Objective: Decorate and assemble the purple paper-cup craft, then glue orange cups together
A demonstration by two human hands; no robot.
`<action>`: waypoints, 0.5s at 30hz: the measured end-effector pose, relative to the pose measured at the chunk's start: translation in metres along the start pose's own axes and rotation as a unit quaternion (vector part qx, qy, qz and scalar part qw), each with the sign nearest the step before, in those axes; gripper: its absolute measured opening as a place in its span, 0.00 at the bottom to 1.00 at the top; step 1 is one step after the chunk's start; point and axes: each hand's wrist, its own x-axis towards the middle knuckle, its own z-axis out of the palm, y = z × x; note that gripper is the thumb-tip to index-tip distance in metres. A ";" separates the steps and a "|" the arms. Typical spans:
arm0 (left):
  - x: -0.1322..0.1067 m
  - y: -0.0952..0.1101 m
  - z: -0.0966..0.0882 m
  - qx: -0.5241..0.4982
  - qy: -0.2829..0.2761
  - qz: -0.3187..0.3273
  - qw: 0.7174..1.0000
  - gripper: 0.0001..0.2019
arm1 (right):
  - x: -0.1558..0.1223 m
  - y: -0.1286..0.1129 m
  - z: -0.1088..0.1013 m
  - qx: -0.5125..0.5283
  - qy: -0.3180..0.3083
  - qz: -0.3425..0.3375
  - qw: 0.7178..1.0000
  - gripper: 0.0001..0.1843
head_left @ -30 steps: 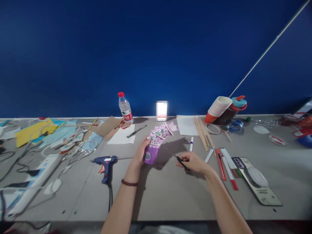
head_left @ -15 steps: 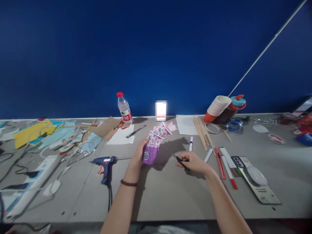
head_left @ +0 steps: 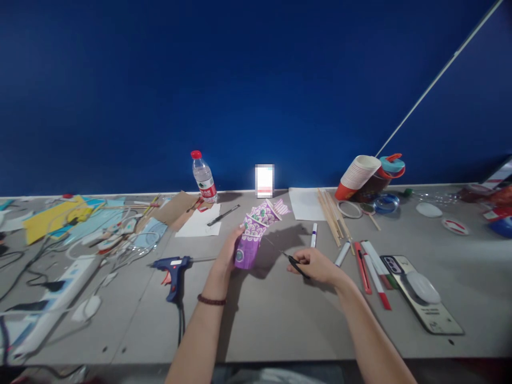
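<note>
My left hand [head_left: 229, 249] is wrapped round a fish made of joined paper cups [head_left: 256, 230], held tilted above the table. Purple scale lines and green patches cover the white cups; the near end is solid purple with a round green eye, and a striped paper tail sticks out at the far end. In my right hand [head_left: 314, 264] is a pair of scissors [head_left: 296, 263] with black handles. Their thin blades point up and left toward the fish, apart from it. Part of the handles is hidden by my fingers. A white marker [head_left: 314, 235] lies just beyond that hand.
A blue glue gun [head_left: 173, 272] lies left, near a power strip [head_left: 60, 304] and cables. At the back stand a water bottle [head_left: 204, 178], a lit screen [head_left: 264, 181] and stacked paper cups [head_left: 357, 177]. Wooden sticks [head_left: 334, 216], markers [head_left: 376, 280] and a phone [head_left: 438, 317] lie right.
Almost nothing differs. Both hands keep their hold on the fish and the scissors; the view has shifted very slightly.
</note>
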 end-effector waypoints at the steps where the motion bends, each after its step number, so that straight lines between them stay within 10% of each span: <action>1: 0.000 0.000 0.000 0.001 0.001 0.000 1.000 0.15 | 0.000 0.000 0.000 -0.002 0.003 -0.001 1.000 0.22; 15: 0.002 0.004 0.000 -0.046 0.008 -0.071 0.996 0.13 | 0.000 0.003 -0.001 0.011 -0.014 -0.023 1.000 0.19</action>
